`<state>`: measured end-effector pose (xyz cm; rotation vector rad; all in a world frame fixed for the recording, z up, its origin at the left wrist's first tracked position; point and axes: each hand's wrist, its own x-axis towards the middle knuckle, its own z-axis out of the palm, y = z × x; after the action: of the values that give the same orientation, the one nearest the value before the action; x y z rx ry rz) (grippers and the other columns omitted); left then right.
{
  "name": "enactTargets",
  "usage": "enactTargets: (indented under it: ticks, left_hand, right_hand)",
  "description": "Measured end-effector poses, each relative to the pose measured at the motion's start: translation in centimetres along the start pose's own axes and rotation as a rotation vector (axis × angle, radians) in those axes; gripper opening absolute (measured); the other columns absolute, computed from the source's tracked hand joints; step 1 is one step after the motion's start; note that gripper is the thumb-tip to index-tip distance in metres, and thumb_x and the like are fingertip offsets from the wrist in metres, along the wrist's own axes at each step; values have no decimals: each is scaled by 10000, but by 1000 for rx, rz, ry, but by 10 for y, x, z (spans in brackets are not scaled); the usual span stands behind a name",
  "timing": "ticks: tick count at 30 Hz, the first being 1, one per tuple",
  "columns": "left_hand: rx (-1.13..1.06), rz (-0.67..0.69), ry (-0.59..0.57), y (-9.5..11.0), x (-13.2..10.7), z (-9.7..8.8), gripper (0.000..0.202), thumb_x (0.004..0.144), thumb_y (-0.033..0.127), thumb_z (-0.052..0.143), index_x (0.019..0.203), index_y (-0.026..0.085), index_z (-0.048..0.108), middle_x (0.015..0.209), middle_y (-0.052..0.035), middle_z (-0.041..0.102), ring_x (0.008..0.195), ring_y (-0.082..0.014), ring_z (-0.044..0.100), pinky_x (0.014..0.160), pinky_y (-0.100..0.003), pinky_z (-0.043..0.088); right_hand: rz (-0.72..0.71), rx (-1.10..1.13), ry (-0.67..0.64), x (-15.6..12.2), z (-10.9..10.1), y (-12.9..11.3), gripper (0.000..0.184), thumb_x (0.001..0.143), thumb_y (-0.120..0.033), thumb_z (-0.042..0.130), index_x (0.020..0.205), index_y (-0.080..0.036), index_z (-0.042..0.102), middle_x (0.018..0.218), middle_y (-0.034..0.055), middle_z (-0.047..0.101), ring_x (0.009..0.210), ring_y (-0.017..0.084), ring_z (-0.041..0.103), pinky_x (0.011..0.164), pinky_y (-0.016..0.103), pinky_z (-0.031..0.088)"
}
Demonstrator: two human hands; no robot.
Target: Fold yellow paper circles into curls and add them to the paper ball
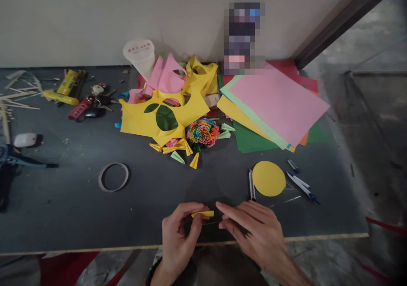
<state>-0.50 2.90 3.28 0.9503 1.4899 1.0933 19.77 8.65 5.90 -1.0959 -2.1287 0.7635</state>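
Note:
Near the front edge of the table, my left hand (pixel 182 231) pinches a small folded piece of yellow paper (pixel 206 214) between thumb and fingers. To its right, apart from the paper, my right hand (pixel 254 229) has its index finger stretched out and its thumb spread, with nothing visible in it. Ahead of both hands lie folded paper cones, among them a yellow one (pixel 195 161) and a pale green one (pixel 177 157). Behind them sits a dense cluster of multicoloured curled paper (pixel 203 132). A yellow paper disc (pixel 269 178) lies beyond my right hand.
Cut yellow paper (pixel 136 118) and stacked coloured sheets (pixel 276 104) lie at the back. A paper cup (pixel 140 55) leans by the wall. A utility knife (pixel 252 184), compass (pixel 303 186), tape ring (pixel 113 177), keys (pixel 103 101) and a glue gun (pixel 19 159) surround the work area.

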Motion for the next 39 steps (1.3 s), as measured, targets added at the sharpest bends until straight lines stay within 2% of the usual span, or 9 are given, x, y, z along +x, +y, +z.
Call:
enactTargets:
  ticks: [3,6,8,10,16,21,25,31,39]
  left_hand:
    - [118,121,-8,-1,0,-6,182,969,187,678,1082,286,782,950,-13,892,837,-187,862,768,-242,688]
    - [229,241,-69,-1,-2,-8,277,926,124,688,1112,311,773,952,11,884,834,-171,850,778,-230,672]
    - [283,256,-86,-2,-3,-8,346,899,120,713,1177,323,748,1015,4,880,877,-187,848,808,-258,675]
    - [333,248,-83,-3,-3,-6,360,885,131,740,1182,333,745,1050,-2,876,911,-206,845,837,-287,679]
    - [317,243,-57,-7,1,-3,191,949,146,706,972,309,801,997,-27,880,1009,-230,833,916,-336,661]
    - [153,144,-85,0,3,-4,80,948,237,732,910,254,799,934,-33,881,859,-206,841,780,-277,656]
    - [207,77,-46,5,2,-3,127,954,255,699,877,238,798,768,-2,849,680,-173,800,677,-241,625]
    - [332,138,7,4,1,-2,110,921,218,697,882,239,797,838,-11,867,743,-187,821,728,-252,630]
    - [183,18,-14,3,0,-3,191,958,339,710,853,212,807,721,-22,830,626,-172,762,626,-234,595]
  right_hand:
    - [0,15,-5,-2,5,0,260,1072,-216,668,1327,-252,707,882,-25,810,705,118,715,695,292,498]
    - [-1,16,-40,-1,8,2,149,1058,-183,671,1168,-256,739,921,-15,805,741,129,716,701,300,480]
    - [14,17,-69,0,9,2,114,1057,-163,654,1090,-245,726,924,-9,797,752,133,716,705,305,466]
    - [16,4,-97,1,9,1,120,1065,-153,624,1076,-236,710,915,-4,789,752,136,713,704,313,454]
    - [-29,-74,-93,2,14,-1,135,1074,-143,587,1065,-223,695,865,-6,770,695,144,679,675,333,425]
    - [-87,-107,-48,0,17,1,150,1076,-130,587,1114,-215,705,873,-4,796,693,141,703,683,334,432]
    - [-138,-140,-44,-3,19,4,250,1059,-103,598,1273,-198,687,948,10,828,731,144,728,704,335,456]
    - [-235,-279,-83,-3,20,4,292,977,-5,540,1172,-138,712,993,49,823,778,168,743,717,359,457]
    - [-276,-264,1,-3,27,4,247,1028,-54,533,1153,-118,737,975,55,827,812,152,746,757,326,488]
